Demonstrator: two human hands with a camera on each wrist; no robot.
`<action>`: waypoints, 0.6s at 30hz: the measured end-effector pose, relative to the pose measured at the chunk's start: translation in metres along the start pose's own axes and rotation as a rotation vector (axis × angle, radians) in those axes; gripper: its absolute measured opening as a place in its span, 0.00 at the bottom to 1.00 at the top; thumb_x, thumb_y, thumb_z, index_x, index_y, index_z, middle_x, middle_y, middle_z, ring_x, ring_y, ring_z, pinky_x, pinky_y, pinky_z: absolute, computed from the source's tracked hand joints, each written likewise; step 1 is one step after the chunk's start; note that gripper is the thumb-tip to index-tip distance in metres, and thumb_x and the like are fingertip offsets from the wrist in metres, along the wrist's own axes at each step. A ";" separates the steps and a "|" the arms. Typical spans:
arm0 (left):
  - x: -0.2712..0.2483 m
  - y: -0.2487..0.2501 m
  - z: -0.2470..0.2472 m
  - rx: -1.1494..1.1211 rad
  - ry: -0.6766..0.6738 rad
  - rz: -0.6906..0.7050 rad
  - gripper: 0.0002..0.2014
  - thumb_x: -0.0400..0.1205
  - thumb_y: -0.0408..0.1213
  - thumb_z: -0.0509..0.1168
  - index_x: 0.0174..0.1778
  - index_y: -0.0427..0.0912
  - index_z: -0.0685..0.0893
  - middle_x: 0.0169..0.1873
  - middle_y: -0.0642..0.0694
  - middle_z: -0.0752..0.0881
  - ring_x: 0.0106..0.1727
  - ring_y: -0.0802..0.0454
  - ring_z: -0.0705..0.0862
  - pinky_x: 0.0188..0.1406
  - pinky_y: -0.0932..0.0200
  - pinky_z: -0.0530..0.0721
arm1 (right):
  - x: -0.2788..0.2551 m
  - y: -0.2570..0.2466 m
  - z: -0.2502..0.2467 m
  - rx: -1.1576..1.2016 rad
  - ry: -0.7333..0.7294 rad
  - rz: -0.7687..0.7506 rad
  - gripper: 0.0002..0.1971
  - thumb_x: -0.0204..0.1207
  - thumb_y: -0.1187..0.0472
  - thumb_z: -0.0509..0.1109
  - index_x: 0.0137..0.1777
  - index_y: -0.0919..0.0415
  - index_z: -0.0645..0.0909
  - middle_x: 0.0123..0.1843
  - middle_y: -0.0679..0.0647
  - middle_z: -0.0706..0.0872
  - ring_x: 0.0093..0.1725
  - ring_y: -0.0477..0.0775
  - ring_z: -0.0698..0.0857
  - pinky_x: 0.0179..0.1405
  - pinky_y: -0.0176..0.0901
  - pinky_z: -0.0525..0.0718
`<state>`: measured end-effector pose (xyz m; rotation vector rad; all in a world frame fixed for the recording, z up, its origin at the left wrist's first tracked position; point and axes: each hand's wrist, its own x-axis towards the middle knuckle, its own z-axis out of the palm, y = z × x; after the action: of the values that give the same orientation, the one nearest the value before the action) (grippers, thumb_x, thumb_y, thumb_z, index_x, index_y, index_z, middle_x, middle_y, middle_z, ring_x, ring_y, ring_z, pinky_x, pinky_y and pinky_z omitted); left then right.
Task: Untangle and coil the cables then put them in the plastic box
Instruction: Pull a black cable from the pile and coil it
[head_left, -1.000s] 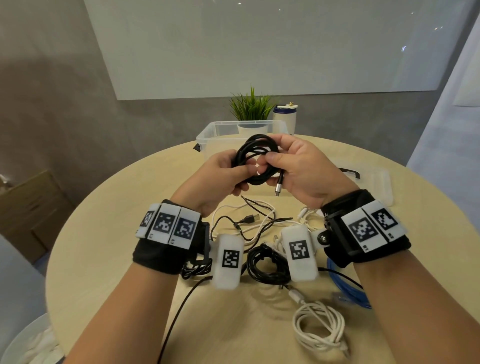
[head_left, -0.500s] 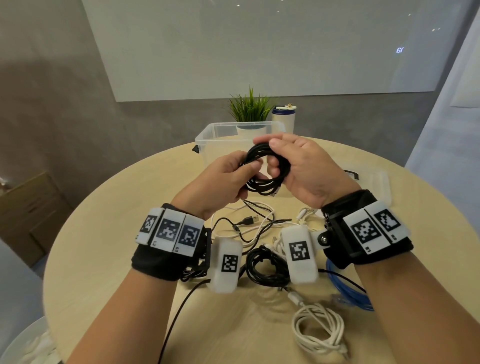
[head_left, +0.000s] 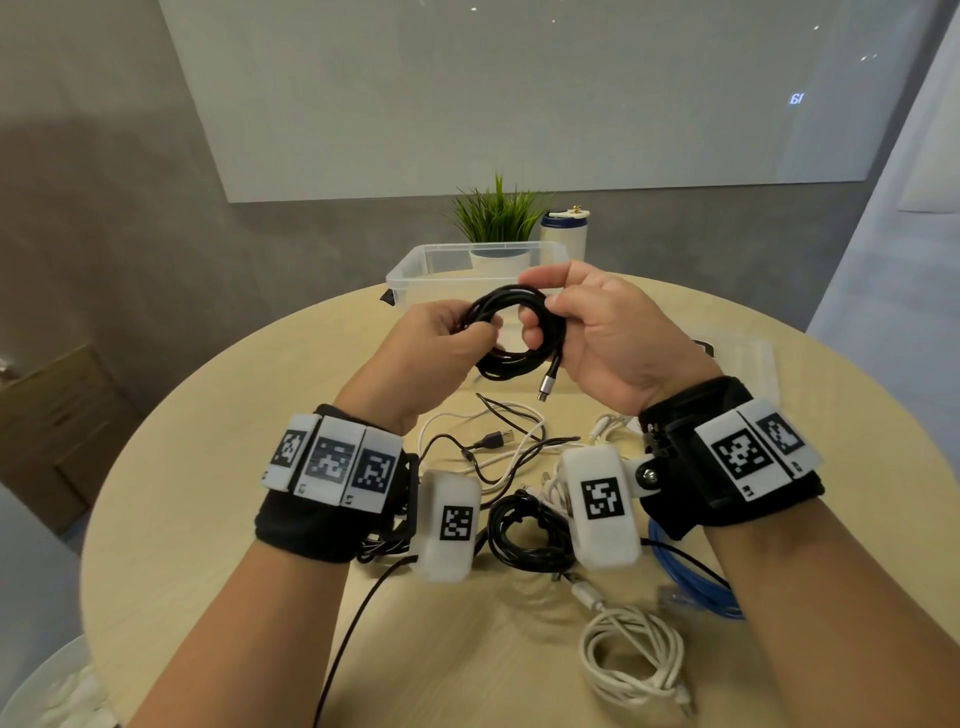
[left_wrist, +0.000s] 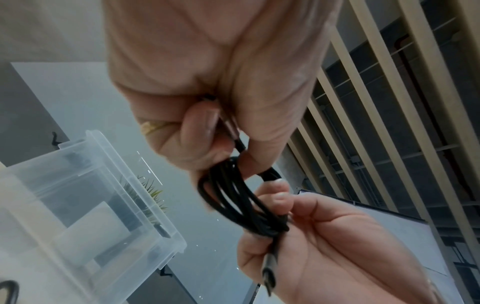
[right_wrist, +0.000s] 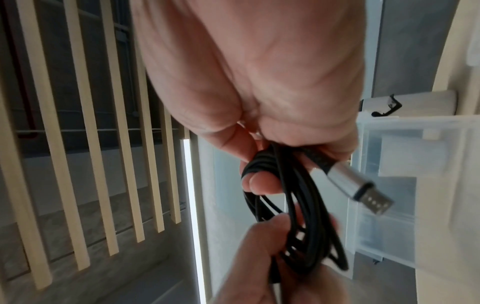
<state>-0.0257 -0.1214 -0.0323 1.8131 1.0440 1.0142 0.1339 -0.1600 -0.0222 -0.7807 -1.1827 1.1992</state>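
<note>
L hand (head_left: 441, 338) + R hand (head_left: 608, 332) raised, fingers curled, gripping.

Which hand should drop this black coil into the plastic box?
Probably the right hand: it grips the black coil beside its loose plug and sits nearer the plastic box. The left hand can let go.

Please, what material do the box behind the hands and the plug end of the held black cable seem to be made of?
Box: clear, slightly frosted plastic, it seems; the plant pot shows through its walls.
Plug end: apparently brushed silver metal shell, with a dull sheen.
Black cable: matte black jacket; rubber or braid, unclear.
</note>
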 end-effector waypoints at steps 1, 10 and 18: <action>0.000 0.000 0.001 0.010 -0.029 -0.050 0.09 0.84 0.37 0.60 0.50 0.39 0.85 0.30 0.44 0.83 0.23 0.57 0.70 0.20 0.66 0.68 | 0.000 -0.001 0.000 0.018 -0.007 -0.005 0.15 0.82 0.76 0.50 0.54 0.64 0.78 0.39 0.58 0.81 0.34 0.47 0.81 0.35 0.38 0.82; -0.002 0.001 -0.001 -0.043 -0.060 -0.033 0.09 0.83 0.26 0.57 0.43 0.39 0.81 0.28 0.43 0.75 0.23 0.56 0.71 0.20 0.67 0.70 | -0.001 0.001 0.000 -0.205 -0.073 0.000 0.13 0.86 0.57 0.58 0.60 0.61 0.81 0.36 0.53 0.79 0.36 0.49 0.77 0.44 0.45 0.72; -0.005 0.003 0.000 -0.011 -0.109 0.073 0.12 0.84 0.24 0.54 0.60 0.38 0.78 0.46 0.42 0.90 0.24 0.61 0.73 0.24 0.69 0.73 | 0.001 0.005 -0.002 -0.460 -0.038 -0.087 0.09 0.87 0.63 0.57 0.54 0.64 0.79 0.31 0.52 0.75 0.30 0.45 0.74 0.34 0.35 0.73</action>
<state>-0.0266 -0.1267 -0.0312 1.8878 0.9105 0.9511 0.1340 -0.1575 -0.0270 -1.0374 -1.5342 0.8804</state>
